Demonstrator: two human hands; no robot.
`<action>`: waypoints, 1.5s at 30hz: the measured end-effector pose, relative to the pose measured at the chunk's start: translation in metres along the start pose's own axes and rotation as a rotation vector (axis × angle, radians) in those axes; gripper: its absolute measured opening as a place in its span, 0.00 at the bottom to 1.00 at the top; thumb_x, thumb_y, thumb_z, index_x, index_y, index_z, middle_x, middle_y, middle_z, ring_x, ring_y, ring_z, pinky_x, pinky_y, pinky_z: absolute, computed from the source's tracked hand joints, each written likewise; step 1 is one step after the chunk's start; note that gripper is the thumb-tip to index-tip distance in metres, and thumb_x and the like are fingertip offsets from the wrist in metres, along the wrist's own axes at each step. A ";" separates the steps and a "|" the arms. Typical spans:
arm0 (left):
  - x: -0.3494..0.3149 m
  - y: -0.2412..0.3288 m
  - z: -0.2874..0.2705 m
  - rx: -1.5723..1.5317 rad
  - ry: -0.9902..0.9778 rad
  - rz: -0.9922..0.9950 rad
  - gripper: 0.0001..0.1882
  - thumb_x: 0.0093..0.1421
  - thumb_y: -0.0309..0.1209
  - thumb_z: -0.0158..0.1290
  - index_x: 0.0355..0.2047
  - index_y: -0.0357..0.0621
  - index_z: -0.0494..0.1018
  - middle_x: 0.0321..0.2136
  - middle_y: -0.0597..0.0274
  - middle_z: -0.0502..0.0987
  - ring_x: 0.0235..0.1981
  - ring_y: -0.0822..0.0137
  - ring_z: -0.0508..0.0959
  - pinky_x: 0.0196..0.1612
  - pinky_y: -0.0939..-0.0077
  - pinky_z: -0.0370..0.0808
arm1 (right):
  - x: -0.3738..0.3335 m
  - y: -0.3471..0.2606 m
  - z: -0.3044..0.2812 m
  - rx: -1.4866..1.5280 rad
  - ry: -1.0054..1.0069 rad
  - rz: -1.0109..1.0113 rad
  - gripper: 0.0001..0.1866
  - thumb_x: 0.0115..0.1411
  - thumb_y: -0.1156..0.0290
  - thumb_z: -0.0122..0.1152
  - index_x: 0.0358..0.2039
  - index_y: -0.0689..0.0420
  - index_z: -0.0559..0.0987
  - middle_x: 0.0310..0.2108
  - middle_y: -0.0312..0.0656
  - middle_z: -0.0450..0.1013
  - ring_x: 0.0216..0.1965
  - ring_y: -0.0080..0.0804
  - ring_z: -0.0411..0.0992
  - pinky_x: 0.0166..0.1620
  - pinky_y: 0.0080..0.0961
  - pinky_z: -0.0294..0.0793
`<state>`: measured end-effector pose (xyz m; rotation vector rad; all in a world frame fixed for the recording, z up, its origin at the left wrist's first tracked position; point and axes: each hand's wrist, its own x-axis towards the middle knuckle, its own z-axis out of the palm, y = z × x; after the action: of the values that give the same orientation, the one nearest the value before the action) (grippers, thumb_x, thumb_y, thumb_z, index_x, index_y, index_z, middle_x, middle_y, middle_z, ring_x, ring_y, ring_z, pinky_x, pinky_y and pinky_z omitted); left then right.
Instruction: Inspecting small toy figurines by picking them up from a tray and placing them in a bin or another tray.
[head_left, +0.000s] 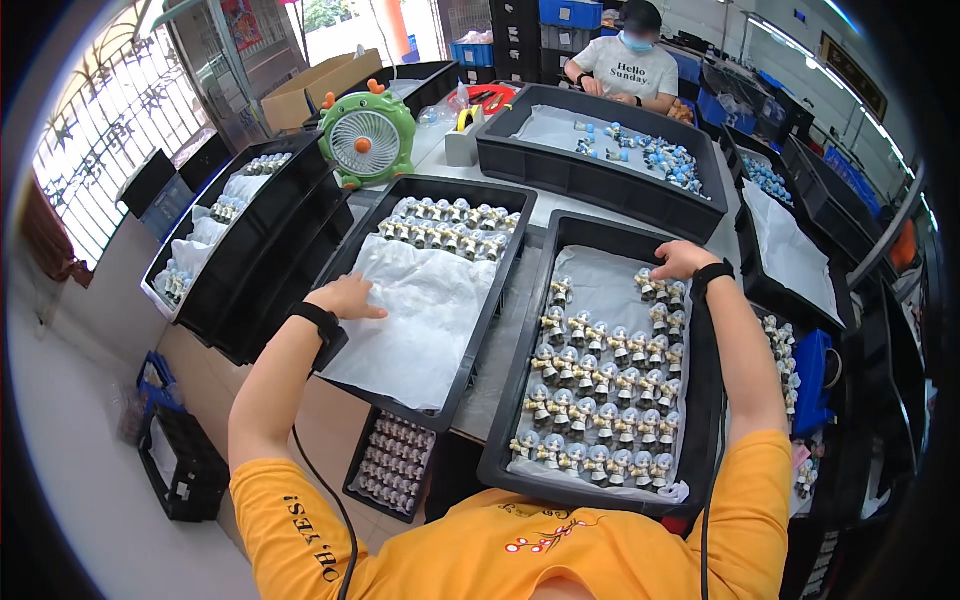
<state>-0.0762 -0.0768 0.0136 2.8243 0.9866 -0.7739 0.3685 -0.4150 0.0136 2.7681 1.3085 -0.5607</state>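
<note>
At the near end of the worktop (500, 352), right tray (495, 468): black, rigid, rounded corners. Small figurines (600, 462) stand in it in close rows; pale domed heads, darker lower parts, hard plastic by the look. Near rows run nearly full width. Liner (603, 285): thin white sheet, crumpled at the near right corner.

Left tray (457, 392), alongside: near and middle parts overlaid by a faintly wrinkled white sheet (415, 310); whether anything lies beneath, cannot tell. Left hand (345, 298) at the sheet's left side, fingers apart, nothing seen in grasp.

Far part of right tray: rows break off, bare liner at middle, figurines along both sides. Right hand (685, 260) at the far right ones, fingers bent downward; clamped on one or not, cannot tell.

Far end of left tray: two rows of similar pieces (450, 220).

Progress, judged: right tray mostly occupied, one gap remaining; whether it is being filled or emptied, undecided.

Beyond: green fan (362, 140), round ribbed grille; deep black tray (590, 180) with loose blue-and-white pieces (670, 162); co-worker (630, 68) behind.
</note>
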 end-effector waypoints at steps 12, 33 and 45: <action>-0.015 0.074 0.011 -0.107 0.000 0.381 0.31 0.62 0.49 0.48 0.62 0.52 0.59 0.62 0.43 0.57 0.59 0.46 0.64 0.60 0.63 0.61 | 0.021 -0.026 0.059 -0.178 0.040 0.032 0.39 0.35 0.71 0.75 0.53 0.47 0.73 0.47 0.40 0.75 0.53 0.39 0.70 0.56 0.51 0.58; 0.017 0.007 0.005 -0.161 -0.074 -0.162 0.39 0.54 0.57 0.53 0.54 0.35 0.68 0.54 0.40 0.68 0.56 0.49 0.69 0.56 0.61 0.67 | 0.018 -0.013 0.062 -0.097 0.049 -0.053 0.44 0.30 0.68 0.77 0.53 0.50 0.70 0.50 0.45 0.68 0.55 0.45 0.66 0.60 0.57 0.53; -0.044 0.142 -0.054 -1.019 0.562 0.577 0.27 0.60 0.30 0.53 0.59 0.41 0.61 0.52 0.51 0.70 0.48 0.64 0.74 0.49 0.72 0.72 | -0.065 -0.115 0.015 0.892 0.483 -0.664 0.38 0.44 0.67 0.72 0.55 0.57 0.65 0.49 0.42 0.68 0.44 0.31 0.71 0.49 0.26 0.71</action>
<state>0.0030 -0.2038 0.0660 2.1546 0.3333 0.4926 0.2397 -0.3918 0.0352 3.1754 2.7049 -0.6224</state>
